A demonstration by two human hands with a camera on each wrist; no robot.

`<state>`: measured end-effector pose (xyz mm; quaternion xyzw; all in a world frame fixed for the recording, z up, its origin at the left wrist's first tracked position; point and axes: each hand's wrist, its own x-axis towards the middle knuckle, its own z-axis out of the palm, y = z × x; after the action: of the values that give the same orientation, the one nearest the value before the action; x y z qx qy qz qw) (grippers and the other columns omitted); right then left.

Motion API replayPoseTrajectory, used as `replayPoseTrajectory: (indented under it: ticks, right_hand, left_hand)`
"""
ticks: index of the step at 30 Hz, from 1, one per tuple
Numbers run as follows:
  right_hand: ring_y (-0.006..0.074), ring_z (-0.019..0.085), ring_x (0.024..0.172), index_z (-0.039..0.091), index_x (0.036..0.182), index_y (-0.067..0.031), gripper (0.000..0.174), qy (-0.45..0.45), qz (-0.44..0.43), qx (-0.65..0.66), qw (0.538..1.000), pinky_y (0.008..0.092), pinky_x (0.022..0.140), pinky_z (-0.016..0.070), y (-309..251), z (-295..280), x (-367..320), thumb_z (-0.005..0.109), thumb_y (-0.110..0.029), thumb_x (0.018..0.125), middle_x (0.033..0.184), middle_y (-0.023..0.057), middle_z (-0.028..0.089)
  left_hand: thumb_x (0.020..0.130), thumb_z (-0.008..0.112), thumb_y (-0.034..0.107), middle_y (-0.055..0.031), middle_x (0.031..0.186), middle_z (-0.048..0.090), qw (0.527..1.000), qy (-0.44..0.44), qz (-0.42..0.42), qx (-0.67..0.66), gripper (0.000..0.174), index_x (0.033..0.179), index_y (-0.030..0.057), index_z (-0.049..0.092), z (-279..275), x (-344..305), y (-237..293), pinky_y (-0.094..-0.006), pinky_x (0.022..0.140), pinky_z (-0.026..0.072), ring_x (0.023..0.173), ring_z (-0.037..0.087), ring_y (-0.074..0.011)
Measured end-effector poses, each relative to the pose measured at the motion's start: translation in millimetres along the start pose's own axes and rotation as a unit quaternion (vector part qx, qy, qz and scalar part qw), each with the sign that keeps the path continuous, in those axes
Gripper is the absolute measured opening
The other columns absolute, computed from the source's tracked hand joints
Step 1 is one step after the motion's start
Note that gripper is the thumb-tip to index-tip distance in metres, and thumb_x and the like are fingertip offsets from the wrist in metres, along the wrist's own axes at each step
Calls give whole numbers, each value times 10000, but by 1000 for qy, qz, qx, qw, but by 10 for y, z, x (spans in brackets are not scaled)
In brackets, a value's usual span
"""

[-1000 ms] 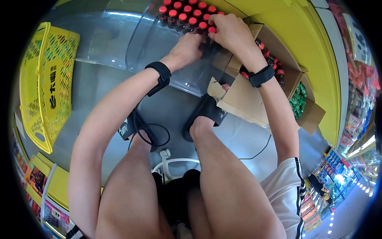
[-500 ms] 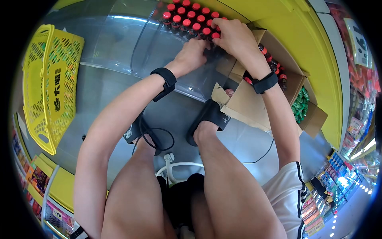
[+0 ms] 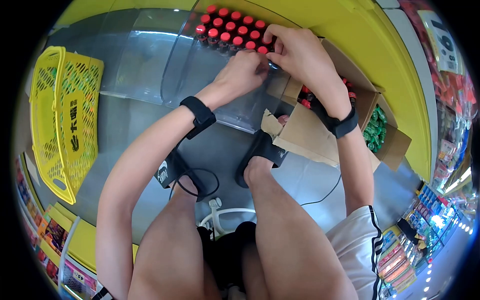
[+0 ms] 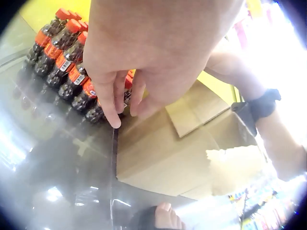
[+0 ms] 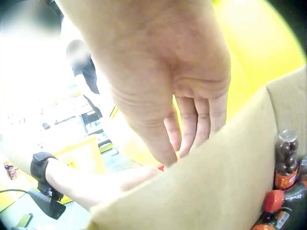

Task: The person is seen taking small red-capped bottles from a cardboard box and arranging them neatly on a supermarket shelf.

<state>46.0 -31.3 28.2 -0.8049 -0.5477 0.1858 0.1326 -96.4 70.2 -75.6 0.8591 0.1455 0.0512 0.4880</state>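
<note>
Rows of small dark bottles with red caps (image 3: 230, 26) stand upright in a clear plastic bin at the top of the head view. At the near right end of these rows, my right hand (image 3: 306, 56) has thumb and fingers around a red-capped bottle, largely hidden; a bit of red cap (image 5: 161, 167) shows by the thumb in the right wrist view. Close beside it, my left hand (image 3: 243, 71) lies at the front row, back upward. In the left wrist view the left hand's fingers (image 4: 115, 103) hang down beside the bottles (image 4: 67, 62), with nothing visible between them.
An open cardboard box (image 3: 310, 131) with more red-capped bottles stands at right, beside green-wrapped items (image 3: 375, 129). A yellow basket (image 3: 75, 125) stands at left. A cable (image 3: 322, 197) lies on the floor near the feet.
The bins, basket and bottles sit slightly lower in the head view. My right hand has shifted right and down; my left hand stays near the front row's right end.
</note>
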Motion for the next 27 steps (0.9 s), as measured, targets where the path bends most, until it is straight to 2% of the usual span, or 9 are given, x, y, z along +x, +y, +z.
replayPoseTrajectory:
  ticks: [2, 4, 9, 12, 14, 18, 20, 22, 27]
  right_hand:
    - [353, 740, 803, 720, 1055, -31, 206, 44, -3, 31, 999, 459, 731, 586, -11, -92, -115, 791, -103, 876, 820, 143, 744]
    - [337, 737, 790, 723, 1032, -23, 196, 70, 6, 47, 996, 444, 725, 586, -24, -207, -244, 798, -107, 871, 817, 140, 740]
    - [269, 729, 755, 739, 1022, 5, 207, 124, 27, 83, 988, 396, 725, 593, 69, -439, -562, 813, -101, 860, 815, 133, 731]
    - [268, 723, 749, 739, 1022, 3, 200, 133, 61, 68, 987, 399, 727, 593, 156, -560, -750, 808, -96, 862, 814, 137, 725]
    - [274, 715, 743, 737, 1024, 1, 197, 128, 74, 64, 987, 397, 730, 589, 237, -608, -865, 802, -87, 860, 793, 134, 713]
    - [324, 721, 756, 747, 1042, -12, 206, 78, 116, 20, 990, 429, 752, 582, 395, -589, -1030, 798, -86, 856, 810, 137, 740]
    - [342, 738, 787, 757, 1052, -21, 205, 2, 127, 4, 992, 447, 759, 584, 478, -552, -1076, 795, -92, 864, 836, 139, 761]
    - [347, 743, 800, 760, 1051, -26, 198, -9, 137, 3, 991, 449, 764, 589, 568, -494, -1126, 796, -89, 866, 839, 136, 766]
    - [358, 764, 855, 774, 1043, -43, 184, -57, 160, -55, 984, 453, 791, 609, 782, -449, -1181, 805, -90, 868, 876, 134, 786]
  left_hand:
    - [939, 724, 117, -189, 993, 767, 1000, 6, -23, -4, 224, 1099, -32, 772, -93, 15, 186, -411, 773, 606, 859, 769, -306]
    - [963, 717, 131, -166, 899, 747, 994, 91, 62, -24, 207, 1065, -45, 755, -140, 58, 346, -379, 702, 585, 751, 735, -277]
    - [958, 720, 130, -152, 863, 724, 990, 92, 108, -17, 185, 1021, -42, 751, -180, 85, 762, -373, 668, 566, 706, 701, -271]
    - [939, 731, 121, -151, 854, 717, 988, 103, 114, -8, 169, 999, -35, 759, -164, 129, 915, -383, 660, 564, 713, 710, -286]
    - [919, 737, 104, -166, 839, 724, 984, 77, 161, 6, 148, 955, -38, 758, -135, 205, 971, -399, 668, 568, 713, 717, -306]
    - [897, 720, 62, -183, 807, 729, 983, 20, 180, 1, 115, 929, -41, 760, -55, 359, 1083, -425, 682, 573, 721, 720, -339]
    - [869, 698, 22, -198, 778, 726, 977, -24, 204, 53, 109, 929, -48, 758, 13, 453, 1131, -438, 687, 576, 733, 720, -362]
    - [853, 689, 4, -206, 770, 722, 972, -45, 215, 86, 108, 920, -40, 761, 66, 530, 1191, -449, 687, 577, 748, 722, -376]
    - [829, 691, -20, -227, 913, 756, 946, -115, 270, 135, 194, 994, -3, 791, 211, 647, 1277, -476, 753, 592, 841, 740, -407]
